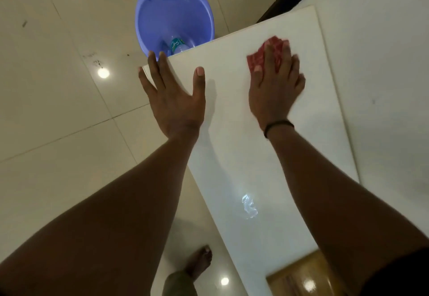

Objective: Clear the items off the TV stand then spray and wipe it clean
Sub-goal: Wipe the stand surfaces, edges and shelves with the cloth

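Right hand point(275, 84) presses a red cloth point(267, 56) flat on the white TV stand tabletop point(232, 133), near its far end; unwiped surface lies nearward. Left hand point(173, 96), open, braces the far-left corner.

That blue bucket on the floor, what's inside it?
Inside the blue bucket lies a clear plastic bottle with a green label. The TV stand and left hand cover the bucket's near part.

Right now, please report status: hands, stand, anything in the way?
Left hand open, flat on stand edge. Right hand pressing red cloth on top. Top bare. Bucket with bottle on floor beyond.
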Tool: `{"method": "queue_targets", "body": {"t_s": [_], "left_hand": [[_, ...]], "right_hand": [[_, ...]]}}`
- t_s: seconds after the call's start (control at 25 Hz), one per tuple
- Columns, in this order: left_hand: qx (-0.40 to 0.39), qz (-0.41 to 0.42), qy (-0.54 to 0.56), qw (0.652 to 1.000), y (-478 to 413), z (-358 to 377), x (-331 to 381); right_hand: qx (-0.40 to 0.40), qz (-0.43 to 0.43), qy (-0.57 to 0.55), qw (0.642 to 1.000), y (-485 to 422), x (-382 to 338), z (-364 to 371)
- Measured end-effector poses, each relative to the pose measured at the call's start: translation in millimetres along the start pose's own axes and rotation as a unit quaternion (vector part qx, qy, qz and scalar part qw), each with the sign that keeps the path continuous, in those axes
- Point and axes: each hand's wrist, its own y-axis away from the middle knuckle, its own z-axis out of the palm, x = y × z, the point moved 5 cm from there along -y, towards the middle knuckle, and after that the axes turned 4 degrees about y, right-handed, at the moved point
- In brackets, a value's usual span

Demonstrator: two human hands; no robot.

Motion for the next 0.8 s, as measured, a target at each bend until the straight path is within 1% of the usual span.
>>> {"method": "queue_targets", "body": {"t_s": [0.04,0.08,0.12,0.2,0.24,0.28,0.32,0.36,0.4,0.48,0.52,0.6,0.68,0.72,0.76,0.8], "left_hand": [[0.005,0.002,-0.003,1.000,0.2,-0.3,-1.0],[0.008,0.007,-0.003,1.000,1.0,-1.3,-0.3],[0.006,0.014,-0.001,1.000,1.6,-2.6,2.3],[-0.001,0.015,0.002,1.000,3.4,-5.3,6.4],[-0.001,0.013,-0.002,1.000,4.7,-7.2,7.5],[-0.002,0.013,-0.007,1.000,5.4,-8.2,8.4],[-0.002,0.012,-0.011,1.000,5.2,-7.6,9.2],[0.001,0.011,-0.014,1.000,4.5,-6.9,8.6],[0.007,0.008,-0.020,1.000,3.9,-6.0,7.5],[0.016,0.005,-0.034,0.999,3.0,-3.0,5.8],[0.020,0.005,-0.037,0.999,2.3,-1.5,5.0],[0.024,0.004,-0.037,0.999,1.7,-0.8,3.8],[0.023,0.005,-0.037,0.999,1.1,-0.9,4.6],[0.022,0.004,-0.038,0.999,2.0,-1.6,5.3],[0.020,0.003,-0.037,0.999,2.4,-2.1,5.5],[0.016,0.004,-0.036,0.999,3.0,-2.2,6.3]], "right_hand": [[0.004,0.019,-0.013,1.000,-12.0,-12.8,-0.3],[0.011,0.018,-0.021,1.000,-16.1,-29.1,-1.9],[0.013,-0.011,-0.025,1.000,-13.0,-45.6,-4.7],[0.012,-0.126,-0.013,0.992,16.0,-69.2,-9.2],[0.007,-0.190,-0.005,0.982,36.8,-71.1,-9.2],[-0.009,-0.232,-0.006,0.973,53.3,-62.8,-8.1],[-0.019,-0.248,-0.008,0.969,59.3,-46.0,-6.4],[-0.023,-0.237,-0.015,0.971,53.5,-25.3,-5.2],[-0.021,-0.203,-0.020,0.979,37.7,-2.7,-4.1],[-0.014,-0.112,-0.002,0.994,-8.9,36.7,-4.1],[-0.011,-0.079,0.007,0.997,-36.2,48.7,-5.7],[0.017,-0.046,-0.002,0.999,-84.0,49.9,-12.4],[0.016,-0.003,-0.021,1.000,-107.7,27.1,-15.6],[0.006,-0.002,-0.027,1.000,-108.1,10.4,-17.4],[-0.006,-0.036,-0.026,0.999,-102.3,-8.8,-18.6],[-0.013,-0.101,-0.018,0.995,-92.2,-25.3,-17.0]]}}
